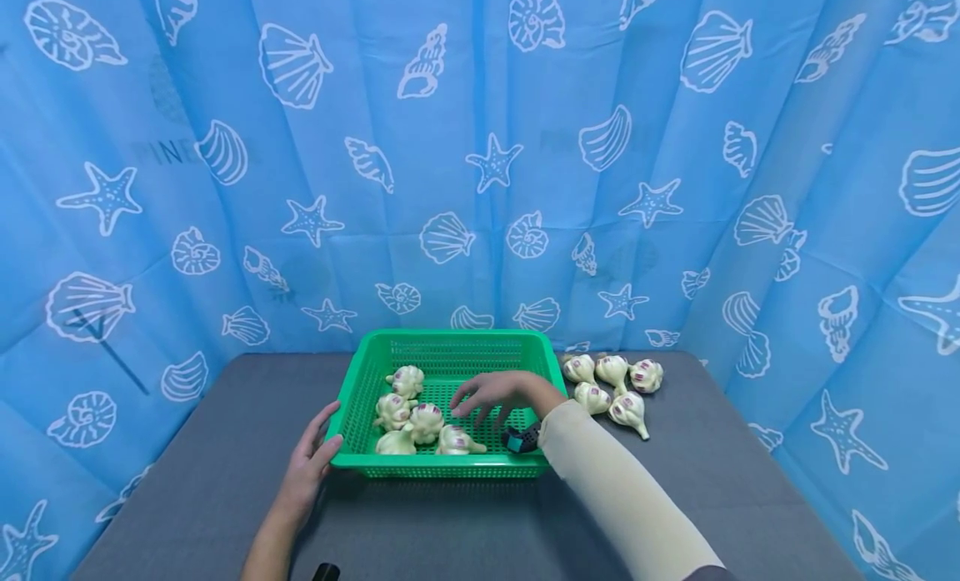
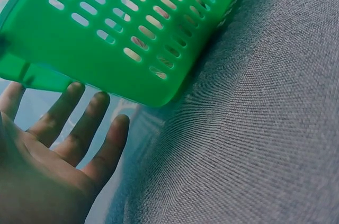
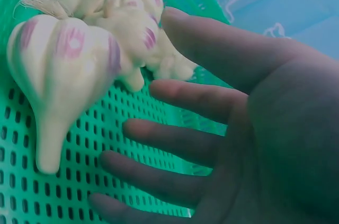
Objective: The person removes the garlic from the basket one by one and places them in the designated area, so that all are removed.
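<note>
A green plastic basket (image 1: 480, 462) with slotted walls holds several garlic bulbs (image 1: 427, 423) gathered toward its left side. My left hand (image 1: 309, 456) rests at the basket's left front corner; in the left wrist view its fingers (image 2: 87, 123) are stretched out, tips at the rim. Over the inside of the basket hovers my right hand (image 1: 491, 393), fingers spread and slightly bent, with nothing in its grasp. In the right wrist view a garlic bulb (image 3: 63, 65) with purple patches lies left of the fingertips, apart from them, its stem toward the camera.
More garlic bulbs (image 1: 627, 410) lie in a group on the grey tabletop (image 1: 465, 523), right of the basket. A blue curtain (image 1: 480, 189) with white shell prints hangs behind. A small black object (image 1: 326, 572) shows at the front edge of the head view.
</note>
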`<state>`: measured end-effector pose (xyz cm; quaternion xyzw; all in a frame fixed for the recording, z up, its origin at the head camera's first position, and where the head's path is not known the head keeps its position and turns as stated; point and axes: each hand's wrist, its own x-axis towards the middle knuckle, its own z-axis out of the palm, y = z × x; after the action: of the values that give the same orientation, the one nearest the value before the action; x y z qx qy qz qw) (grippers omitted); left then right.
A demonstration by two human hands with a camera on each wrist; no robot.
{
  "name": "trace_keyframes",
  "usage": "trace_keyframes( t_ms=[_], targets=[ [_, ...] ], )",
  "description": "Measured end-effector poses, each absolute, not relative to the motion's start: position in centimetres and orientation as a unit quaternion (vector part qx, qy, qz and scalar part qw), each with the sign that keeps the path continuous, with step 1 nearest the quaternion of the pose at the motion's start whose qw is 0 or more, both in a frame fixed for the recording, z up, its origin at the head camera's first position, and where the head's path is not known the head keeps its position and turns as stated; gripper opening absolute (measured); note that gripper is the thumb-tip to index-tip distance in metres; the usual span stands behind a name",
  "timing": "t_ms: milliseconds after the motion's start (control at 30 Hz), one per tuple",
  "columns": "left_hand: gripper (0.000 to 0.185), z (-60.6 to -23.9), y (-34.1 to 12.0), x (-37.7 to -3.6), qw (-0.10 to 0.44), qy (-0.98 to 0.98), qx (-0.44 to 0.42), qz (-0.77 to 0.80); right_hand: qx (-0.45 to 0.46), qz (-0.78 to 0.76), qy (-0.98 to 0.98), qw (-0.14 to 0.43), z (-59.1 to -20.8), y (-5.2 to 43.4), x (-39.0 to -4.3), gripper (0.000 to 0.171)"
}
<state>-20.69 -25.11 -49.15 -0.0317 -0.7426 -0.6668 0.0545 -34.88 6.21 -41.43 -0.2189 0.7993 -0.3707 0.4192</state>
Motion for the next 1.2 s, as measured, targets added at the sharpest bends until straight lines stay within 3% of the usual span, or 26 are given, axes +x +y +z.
trace_keyframes(
  t_ms=[467, 700, 1200],
  targets=[
    [0.057, -49.1, -25.1, -20.8, 0.042, -0.742, -0.013, -0.669, -0.211, -0.307, 0.791, 0.486, -41.7, 4.4, -34.7, 0.029],
    [0.057, -49.2, -25.1, -20.8, 0.050, -0.741, -0.026, -0.669, -0.212, -0.302, 0.792, 0.486, -41.5, 4.1, -34.2, 0.026],
    [0.057, -49.4, -25.1, -20.9, 0.052, -0.739, -0.026, -0.671, -0.236, -0.275, 0.777, 0.515, -40.9, 4.6, -33.8, 0.030]
  ],
)
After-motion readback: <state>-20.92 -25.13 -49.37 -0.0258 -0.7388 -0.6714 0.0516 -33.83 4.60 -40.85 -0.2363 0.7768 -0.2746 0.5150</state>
